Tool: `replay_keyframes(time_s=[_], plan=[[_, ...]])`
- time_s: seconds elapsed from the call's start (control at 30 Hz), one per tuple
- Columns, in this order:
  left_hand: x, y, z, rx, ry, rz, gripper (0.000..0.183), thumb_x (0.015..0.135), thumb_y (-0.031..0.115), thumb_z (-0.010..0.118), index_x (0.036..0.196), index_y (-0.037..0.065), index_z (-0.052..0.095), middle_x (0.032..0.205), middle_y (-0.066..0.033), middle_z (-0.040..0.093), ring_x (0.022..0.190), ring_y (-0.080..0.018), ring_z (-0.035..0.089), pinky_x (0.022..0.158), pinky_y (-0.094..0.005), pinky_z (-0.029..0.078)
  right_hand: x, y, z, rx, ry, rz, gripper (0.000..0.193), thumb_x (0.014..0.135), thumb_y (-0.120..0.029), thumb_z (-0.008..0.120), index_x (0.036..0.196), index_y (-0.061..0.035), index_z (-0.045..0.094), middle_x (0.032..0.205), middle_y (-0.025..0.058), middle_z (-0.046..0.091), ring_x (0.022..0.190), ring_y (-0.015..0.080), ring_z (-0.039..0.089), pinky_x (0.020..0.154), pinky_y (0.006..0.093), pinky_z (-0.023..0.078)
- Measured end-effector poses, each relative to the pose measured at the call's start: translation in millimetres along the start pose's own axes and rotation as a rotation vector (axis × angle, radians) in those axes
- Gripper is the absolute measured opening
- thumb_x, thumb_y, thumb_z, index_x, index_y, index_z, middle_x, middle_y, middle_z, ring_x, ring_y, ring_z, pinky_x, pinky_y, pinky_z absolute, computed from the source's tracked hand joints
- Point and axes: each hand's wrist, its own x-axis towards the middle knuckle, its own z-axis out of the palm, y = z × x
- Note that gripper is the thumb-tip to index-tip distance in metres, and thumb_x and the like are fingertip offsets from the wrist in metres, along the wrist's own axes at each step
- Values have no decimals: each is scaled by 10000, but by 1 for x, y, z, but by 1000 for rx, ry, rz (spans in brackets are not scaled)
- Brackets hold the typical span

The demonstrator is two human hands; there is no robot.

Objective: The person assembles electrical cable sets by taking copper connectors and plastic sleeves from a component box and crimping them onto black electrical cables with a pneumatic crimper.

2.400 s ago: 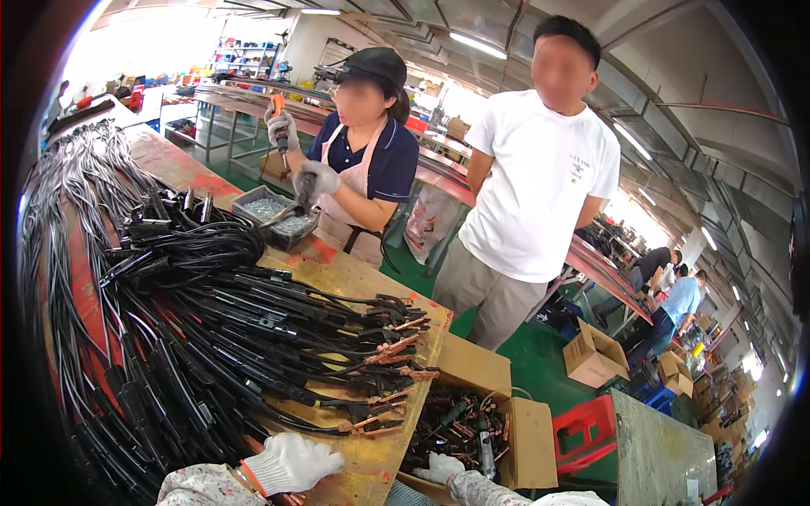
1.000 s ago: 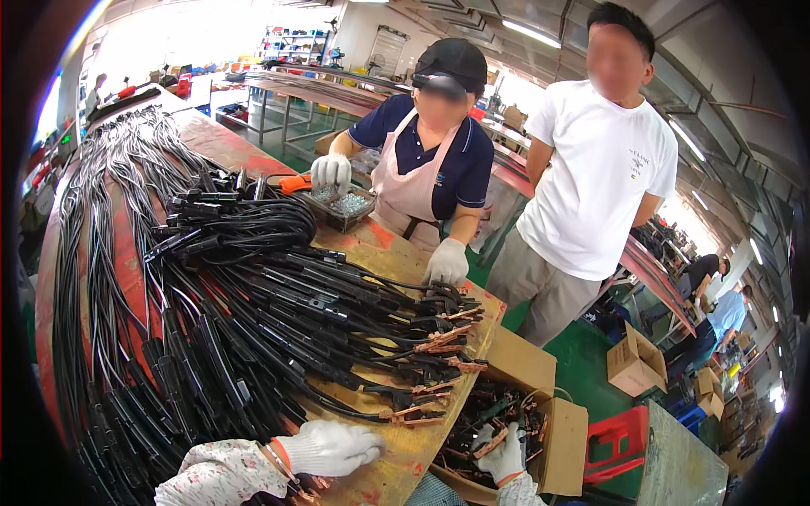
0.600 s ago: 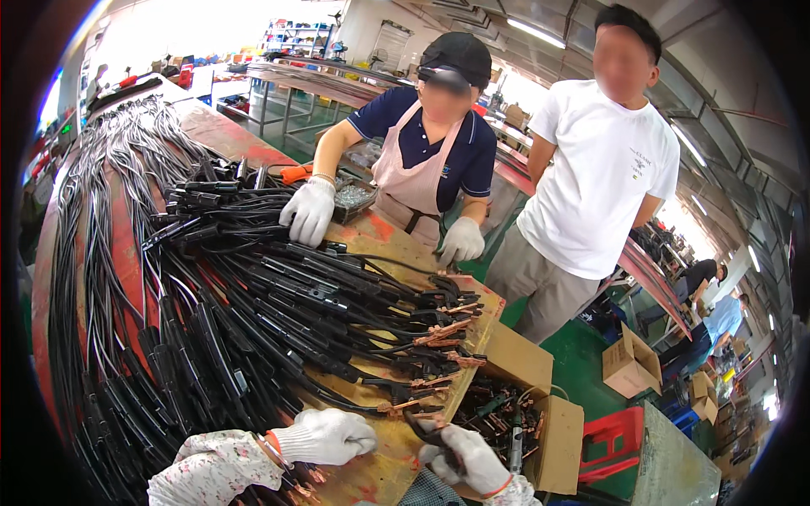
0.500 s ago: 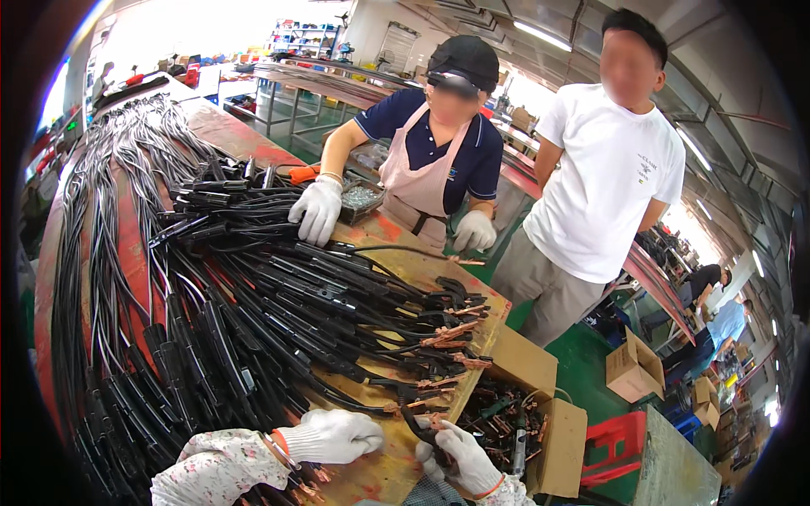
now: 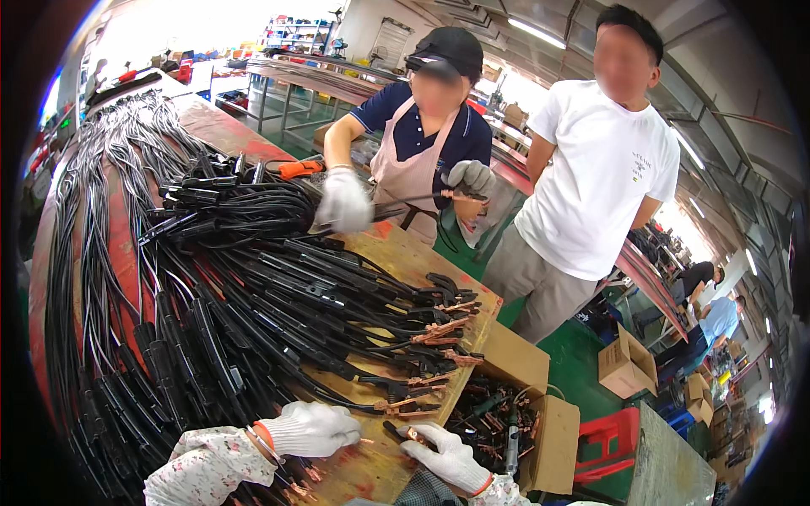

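Note:
My left hand (image 5: 310,430), in a white knit glove, is curled closed at the near table edge. A small copper tip shows by its fingertips; what the fingers hold is mostly hidden. To its right, my gloved right hand (image 5: 447,457) grips a short black piece with copper on it (image 5: 411,434), partly covered by the fingers. Just beyond both hands, black cables (image 5: 278,295) lie bundled across the table, with copper clamp ends (image 5: 439,331) along its right edge. More copper ends (image 5: 299,489) stick out below my left wrist.
A cardboard box (image 5: 553,443) of black and copper parts stands right of the table (image 5: 380,455). Across from me, a co-worker in an apron (image 5: 413,152) handles a cable with gloved hands. Another person in white (image 5: 603,177) stands beside them. A red stool (image 5: 607,443) is at the right.
The black piece in my right hand has tipped lower and is more covered by the fingers. My left hand shifted slightly left. The co-worker has lifted a copper-ended cable off the table.

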Motion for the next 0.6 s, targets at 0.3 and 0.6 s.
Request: replay_keyframes(time_s=[0.3,0.6], plan=[[-7,14,-13,-153,71,-46,357,940,471,577,1076,185,743,1035,-59,696,947,-279,694,794,-391,549,0,-7,2,-125,9,-114,425,917,-377,682,1215,-75,648,1099,111,683,970,250,693,820,325,545],[-1,8,-8,-103,30,-63,337,947,450,576,1101,194,733,1055,-52,699,936,-287,698,789,-401,551,5,-25,-7,55,-281,112,516,990,-493,491,1369,-146,530,1192,122,681,1072,294,666,913,342,509]])
